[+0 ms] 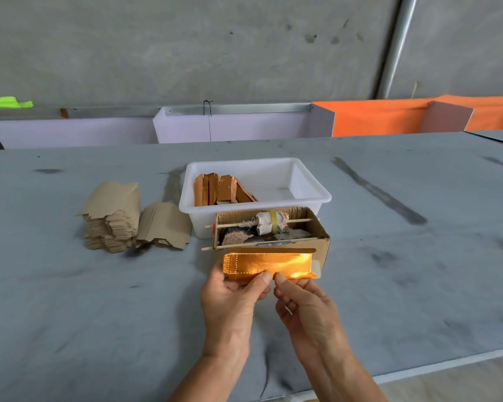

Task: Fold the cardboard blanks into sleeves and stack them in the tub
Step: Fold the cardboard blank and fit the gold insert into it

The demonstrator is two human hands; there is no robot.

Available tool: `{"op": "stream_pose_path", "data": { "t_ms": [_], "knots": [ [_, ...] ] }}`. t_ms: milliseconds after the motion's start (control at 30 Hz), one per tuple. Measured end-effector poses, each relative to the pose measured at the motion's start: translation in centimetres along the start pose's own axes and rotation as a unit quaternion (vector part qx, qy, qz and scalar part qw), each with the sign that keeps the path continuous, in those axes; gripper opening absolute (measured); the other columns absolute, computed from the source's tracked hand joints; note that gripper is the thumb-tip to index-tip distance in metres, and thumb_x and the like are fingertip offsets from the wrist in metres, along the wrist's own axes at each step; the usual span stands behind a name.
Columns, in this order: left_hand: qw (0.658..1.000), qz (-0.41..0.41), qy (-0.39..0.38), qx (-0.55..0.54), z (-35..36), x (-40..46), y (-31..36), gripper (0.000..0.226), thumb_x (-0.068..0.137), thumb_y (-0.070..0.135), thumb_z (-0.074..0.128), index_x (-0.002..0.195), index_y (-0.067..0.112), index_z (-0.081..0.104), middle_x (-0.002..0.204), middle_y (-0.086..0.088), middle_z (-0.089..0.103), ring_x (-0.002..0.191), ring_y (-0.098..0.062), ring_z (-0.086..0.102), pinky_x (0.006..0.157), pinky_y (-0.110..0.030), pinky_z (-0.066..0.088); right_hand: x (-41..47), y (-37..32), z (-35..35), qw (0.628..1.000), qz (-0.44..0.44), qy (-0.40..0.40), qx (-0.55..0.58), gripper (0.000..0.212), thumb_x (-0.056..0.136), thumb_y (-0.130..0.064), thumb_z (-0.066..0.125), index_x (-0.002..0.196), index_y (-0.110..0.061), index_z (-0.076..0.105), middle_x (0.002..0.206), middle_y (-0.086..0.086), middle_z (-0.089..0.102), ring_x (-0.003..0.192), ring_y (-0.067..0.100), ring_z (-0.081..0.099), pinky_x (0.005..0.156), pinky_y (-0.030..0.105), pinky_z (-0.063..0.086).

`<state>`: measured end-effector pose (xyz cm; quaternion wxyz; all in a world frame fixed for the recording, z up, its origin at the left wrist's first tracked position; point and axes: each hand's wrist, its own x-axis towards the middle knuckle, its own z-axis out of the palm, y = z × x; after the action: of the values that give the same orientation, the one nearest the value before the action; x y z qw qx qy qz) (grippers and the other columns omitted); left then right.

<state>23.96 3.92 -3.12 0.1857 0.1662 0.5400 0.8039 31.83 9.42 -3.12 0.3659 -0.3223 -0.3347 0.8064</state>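
Observation:
A shiny gold cardboard blank (269, 264) is held in front of me, just above the table. My left hand (233, 291) grips its left lower edge, thumb on top. My right hand (299, 297) pinches the lower edge just right of the middle. Behind it stands a white plastic tub (311, 195) with several folded copper-coloured sleeves (221, 190) leaning in its left end. Two piles of flat brown blanks (114, 219) lie on the table to the left of the tub.
A small open cardboard box (321, 242) with sticks through it, a wrapped roller and rags inside sits between the tub and my hands. The grey stained table (99, 300) ends at a near right edge. White and orange panels stand along the far side.

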Motion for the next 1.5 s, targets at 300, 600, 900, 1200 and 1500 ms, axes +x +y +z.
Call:
{"op": "stream_pose_path", "data": {
  "t_ms": [300, 600, 900, 1200, 1500],
  "knots": [
    [1.000, -0.023, -0.021, -0.001, -0.6, 0.0, 0.3, 0.016, 0.076, -0.006, 0.069, 0.087, 0.004, 0.064, 0.064, -0.012, 0.070, 0.049, -0.019, 0.063, 0.049, -0.026, 0.053, 0.2, -0.6, -1.1, 1.000, 0.002, 0.007, -0.025, 0.016, 0.089, -0.014, 0.058, 0.077, -0.008, 0.067, 0.071, 0.007, 0.069, 0.065, 0.014, 0.060, 0.064, 0.028, 0.043],
    [0.991, -0.100, -0.085, -0.023, -1.5, 0.4, 0.4, 0.006, 0.086, 0.007, 0.060, 0.090, 0.004, 0.064, 0.079, -0.014, 0.070, 0.060, -0.026, 0.068, 0.050, -0.027, 0.053, 0.6, -0.7, -2.0, 0.997, -0.021, -0.025, 0.072, 0.007, 0.080, -0.015, 0.060, 0.073, -0.012, 0.062, 0.069, 0.004, 0.067, 0.056, 0.014, 0.064, 0.049, 0.021, 0.051],
    [0.983, -0.155, -0.094, -0.042, -1.4, 1.0, 1.0, 0.013, 0.062, 0.021, 0.074, 0.064, 0.009, 0.069, 0.072, -0.017, 0.068, 0.062, -0.024, 0.067, 0.056, -0.025, 0.055, 0.8, -0.7, -2.6, 0.995, -0.030, -0.059, 0.078, 0.011, 0.077, -0.012, 0.059, 0.074, -0.011, 0.070, 0.083, 0.012, 0.072, 0.069, 0.018, 0.069, 0.058, 0.023, 0.056],
    [0.986, -0.054, -0.107, 0.118, -1.7, 0.7, 0.5, 0.021, 0.072, 0.007, 0.074, 0.052, 0.013, 0.072, 0.079, 0.008, 0.070, 0.074, 0.001, 0.063, 0.067, -0.010, 0.043, -0.1, 0.0, -2.6, 0.996, 0.037, -0.057, 0.064, 0.015, 0.070, -0.003, 0.064, 0.083, 0.003, 0.068, 0.085, 0.019, 0.071, 0.072, 0.023, 0.071, 0.057, 0.023, 0.057],
    [0.975, -0.099, -0.103, 0.169, -1.6, 1.4, 0.7, 0.020, 0.071, -0.009, 0.074, 0.070, 0.011, 0.070, 0.058, 0.001, 0.069, 0.053, -0.003, 0.062, 0.051, -0.012, 0.046, -0.2, 0.5, -2.3, 0.997, 0.035, -0.055, 0.028, 0.014, 0.068, -0.001, 0.064, 0.076, -0.001, 0.075, 0.080, 0.018, 0.072, 0.065, 0.018, 0.070, 0.054, 0.020, 0.056]
  ]
}}
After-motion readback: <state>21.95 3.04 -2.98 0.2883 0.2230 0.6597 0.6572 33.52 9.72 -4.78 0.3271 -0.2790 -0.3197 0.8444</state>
